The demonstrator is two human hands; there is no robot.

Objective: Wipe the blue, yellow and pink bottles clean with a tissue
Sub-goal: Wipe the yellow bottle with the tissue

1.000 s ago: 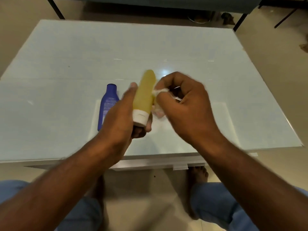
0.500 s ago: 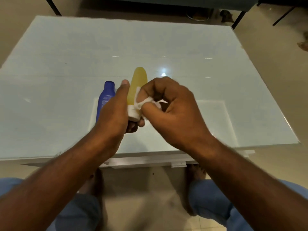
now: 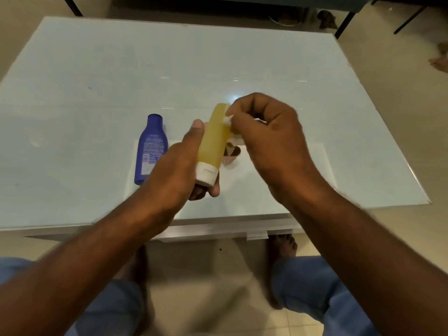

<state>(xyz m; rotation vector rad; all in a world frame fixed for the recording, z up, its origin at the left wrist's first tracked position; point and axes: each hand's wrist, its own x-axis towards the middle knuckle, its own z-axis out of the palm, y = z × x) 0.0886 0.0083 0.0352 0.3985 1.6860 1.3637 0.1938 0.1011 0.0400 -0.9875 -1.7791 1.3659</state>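
A pale glass-topped table stands on a beige tiled floor, with dark furniture legs beyond it.

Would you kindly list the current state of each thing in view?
yellow bottle: held off the table, white cap on
left hand: grips the yellow bottle
right hand: pinches the tissue
tissue: pressed against the yellow bottle
blue bottle: lying on the table, capped

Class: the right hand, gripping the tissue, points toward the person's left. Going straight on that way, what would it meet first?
The yellow bottle, which the tissue in the right hand already touches near its far end.
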